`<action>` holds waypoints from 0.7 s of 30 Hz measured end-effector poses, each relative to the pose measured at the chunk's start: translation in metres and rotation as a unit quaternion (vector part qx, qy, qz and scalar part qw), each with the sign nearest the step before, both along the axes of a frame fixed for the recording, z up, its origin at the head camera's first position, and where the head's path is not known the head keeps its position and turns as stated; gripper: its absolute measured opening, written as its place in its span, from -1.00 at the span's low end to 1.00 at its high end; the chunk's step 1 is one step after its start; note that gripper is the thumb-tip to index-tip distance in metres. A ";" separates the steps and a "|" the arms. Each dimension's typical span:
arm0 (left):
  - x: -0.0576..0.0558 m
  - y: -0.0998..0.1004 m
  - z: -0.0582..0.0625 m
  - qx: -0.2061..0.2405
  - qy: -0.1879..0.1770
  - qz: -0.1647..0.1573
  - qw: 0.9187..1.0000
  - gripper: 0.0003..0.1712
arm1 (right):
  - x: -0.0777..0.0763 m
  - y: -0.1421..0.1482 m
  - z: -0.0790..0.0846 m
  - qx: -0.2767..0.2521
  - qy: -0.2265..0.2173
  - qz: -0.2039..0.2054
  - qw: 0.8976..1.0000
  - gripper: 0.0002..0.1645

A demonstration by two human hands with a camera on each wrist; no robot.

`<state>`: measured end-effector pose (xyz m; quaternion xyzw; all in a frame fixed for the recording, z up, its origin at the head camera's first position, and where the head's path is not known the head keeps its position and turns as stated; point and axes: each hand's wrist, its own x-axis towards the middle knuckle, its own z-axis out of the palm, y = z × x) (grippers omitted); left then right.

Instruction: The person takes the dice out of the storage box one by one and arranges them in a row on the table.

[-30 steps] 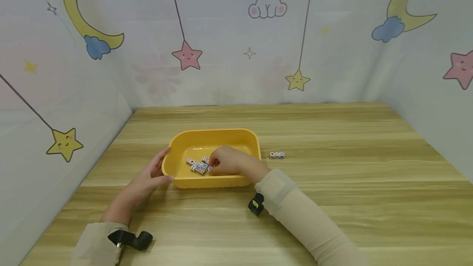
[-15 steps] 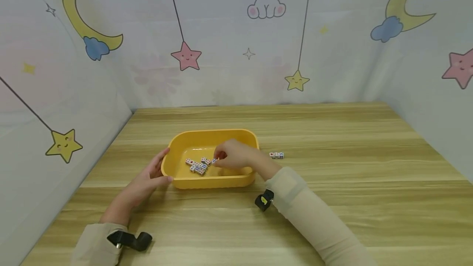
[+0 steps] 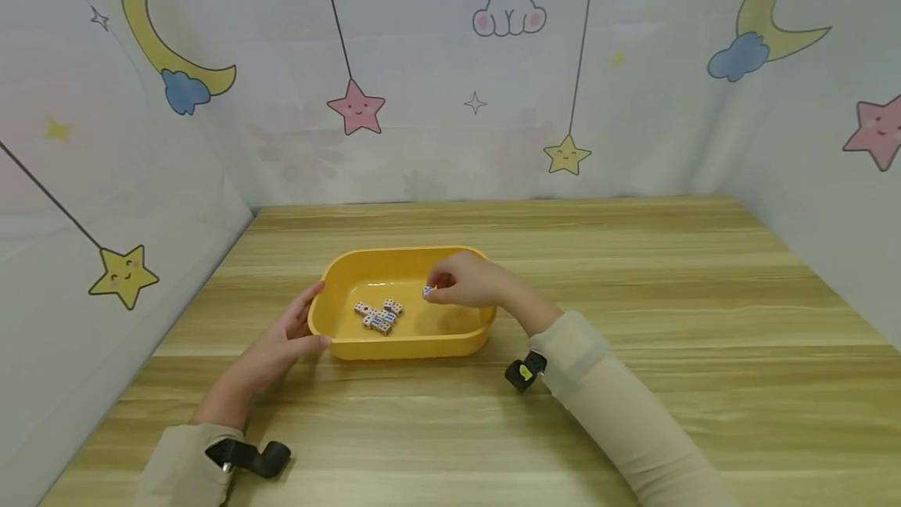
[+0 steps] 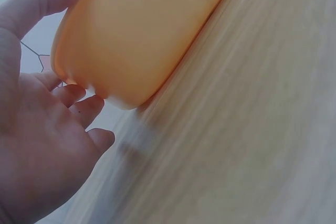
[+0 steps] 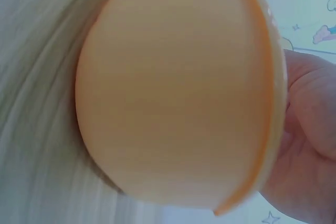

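A yellow plastic tub sits on the table, with several white dice clustered on its floor, left of centre. My left hand holds the tub's left end, thumb at the near corner and fingers spread along the outer wall; in the left wrist view the fingertips touch that wall. Over the tub's right half, my right hand pinches a single die between thumb and fingertips, raised above the floor. From the right wrist, the tub's outer side hides the fingertips and the die.
The wood-grain table extends to the right and in front of the tub. Behind and at both sides hangs a pale cloth printed with stars and moons. Each forearm wears a black camera mount.
My right hand has lifted the die off the pile and moved right and away, toward the tub's right end. Its wrist now covers the row of dice right of the tub. The left hand stays put.
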<state>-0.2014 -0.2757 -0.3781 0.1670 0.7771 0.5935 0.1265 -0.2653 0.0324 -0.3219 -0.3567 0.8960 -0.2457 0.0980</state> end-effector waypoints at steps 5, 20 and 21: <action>0.000 0.000 0.000 -0.003 0.001 0.000 1.000 0.00 | -0.001 0.013 0.005 -0.014 -0.024 -0.018 0.999 -0.77; 0.000 0.000 0.000 -0.011 0.000 0.004 1.000 0.00 | -0.002 0.055 0.013 -0.026 -0.010 -0.051 0.998 -0.79; 0.000 0.000 0.000 -0.010 0.000 0.004 1.000 0.00 | -0.002 0.058 0.013 -0.028 -0.009 -0.053 0.998 -0.79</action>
